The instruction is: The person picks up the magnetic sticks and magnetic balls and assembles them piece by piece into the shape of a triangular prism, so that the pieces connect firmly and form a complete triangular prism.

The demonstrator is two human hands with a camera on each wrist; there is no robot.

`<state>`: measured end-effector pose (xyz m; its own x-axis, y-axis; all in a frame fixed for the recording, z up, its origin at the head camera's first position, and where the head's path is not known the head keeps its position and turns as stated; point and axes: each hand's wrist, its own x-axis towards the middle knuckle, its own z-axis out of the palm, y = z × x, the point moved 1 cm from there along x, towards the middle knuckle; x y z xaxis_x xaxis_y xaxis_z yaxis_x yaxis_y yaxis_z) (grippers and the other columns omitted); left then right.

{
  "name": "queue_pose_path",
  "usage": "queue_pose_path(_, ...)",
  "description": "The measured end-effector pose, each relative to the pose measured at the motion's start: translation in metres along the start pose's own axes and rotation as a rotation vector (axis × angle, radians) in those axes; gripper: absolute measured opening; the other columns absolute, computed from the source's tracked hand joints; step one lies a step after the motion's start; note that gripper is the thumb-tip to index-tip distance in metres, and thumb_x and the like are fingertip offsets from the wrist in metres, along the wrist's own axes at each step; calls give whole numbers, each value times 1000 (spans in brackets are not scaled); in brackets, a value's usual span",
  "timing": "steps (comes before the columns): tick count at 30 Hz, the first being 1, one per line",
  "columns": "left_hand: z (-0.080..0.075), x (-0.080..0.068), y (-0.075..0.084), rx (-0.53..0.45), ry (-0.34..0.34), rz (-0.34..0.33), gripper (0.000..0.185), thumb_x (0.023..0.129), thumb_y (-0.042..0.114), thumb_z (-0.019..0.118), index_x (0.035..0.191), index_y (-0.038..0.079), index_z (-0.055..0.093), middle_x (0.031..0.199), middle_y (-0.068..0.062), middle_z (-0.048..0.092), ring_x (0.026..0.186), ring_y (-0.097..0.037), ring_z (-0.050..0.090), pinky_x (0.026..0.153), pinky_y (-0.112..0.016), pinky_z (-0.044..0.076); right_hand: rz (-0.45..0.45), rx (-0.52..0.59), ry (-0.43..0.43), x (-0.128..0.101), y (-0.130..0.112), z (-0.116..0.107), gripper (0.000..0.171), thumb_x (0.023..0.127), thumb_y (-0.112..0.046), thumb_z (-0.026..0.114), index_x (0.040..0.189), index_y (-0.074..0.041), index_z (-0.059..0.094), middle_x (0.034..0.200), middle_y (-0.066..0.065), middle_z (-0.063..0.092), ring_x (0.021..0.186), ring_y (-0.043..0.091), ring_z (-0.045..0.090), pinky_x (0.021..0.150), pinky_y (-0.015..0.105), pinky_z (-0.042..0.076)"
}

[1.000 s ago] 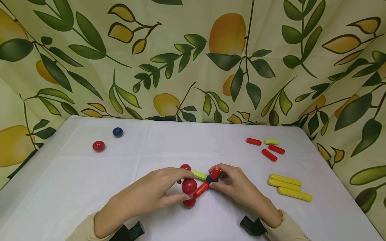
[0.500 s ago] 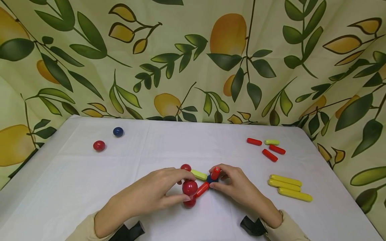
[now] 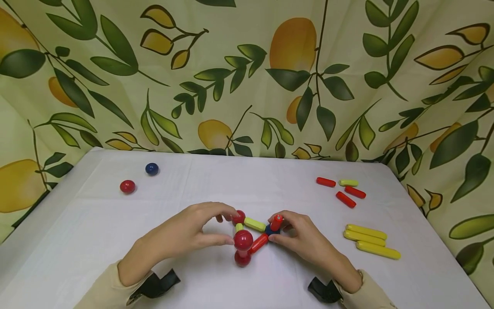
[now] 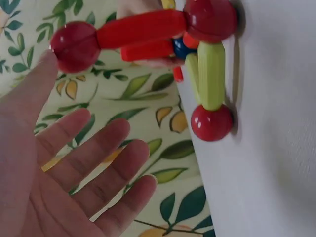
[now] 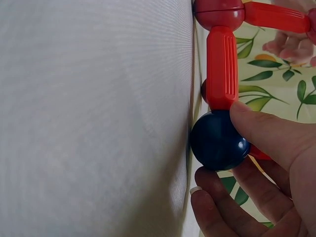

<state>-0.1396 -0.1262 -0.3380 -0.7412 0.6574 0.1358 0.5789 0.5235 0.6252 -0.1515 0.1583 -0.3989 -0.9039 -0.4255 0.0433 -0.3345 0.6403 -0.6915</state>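
Rod (image 3: 275, 222) upright on blue ball (image 3: 269, 230), right hand (image 3: 305, 238) pinching.

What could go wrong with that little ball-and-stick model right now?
The left hand is open, only its thumb near the raised red ball, so that upright part could topple. The right hand pinches the blue ball; a pull there might detach the red stick.

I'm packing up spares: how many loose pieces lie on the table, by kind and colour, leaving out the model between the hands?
Red ball: 1
Blue ball: 1
Short red sticks: 3
Short yellow stick: 1
Long yellow sticks: 3
Total: 9
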Motion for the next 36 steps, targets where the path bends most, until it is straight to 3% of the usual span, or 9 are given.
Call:
queue_pose_path(5,-7,-1,-12,89,83,-44,43,89,37,73,126,18,63,113,2,69,102,-16,63,85,-36,56,8,-3,0,1,0,0,31,82,-20,82,109,-16,67,100,-9,70,90,9,62,83,22,55)
queue_pose_path(13,-18,-4,-39,146,214,-84,33,89,20,75,120,17,66,107,0,72,96,-17,64,84,-41,55,12,6,-7,0,0,1,32,82,-19,82,109,-16,67,101,-8,69,91,10,62,83,21,55)
queue_pose_path(28,-41,-13,-80,222,363,-69,30,84,6,78,112,8,69,110,-4,72,98,-26,63,83,-46,53,15,24,-26,0,0,0,33,81,-20,82,111,-17,67,101,-7,68,89,9,62,82,22,55)
queue_pose_path(36,-55,-22,-97,282,404,-107,28,84,5,77,111,5,69,110,-9,72,98,-28,65,78,-49,53,10,34,-31,0,1,0,34,81,-19,82,111,-18,67,101,-8,68,89,10,62,83,21,55)
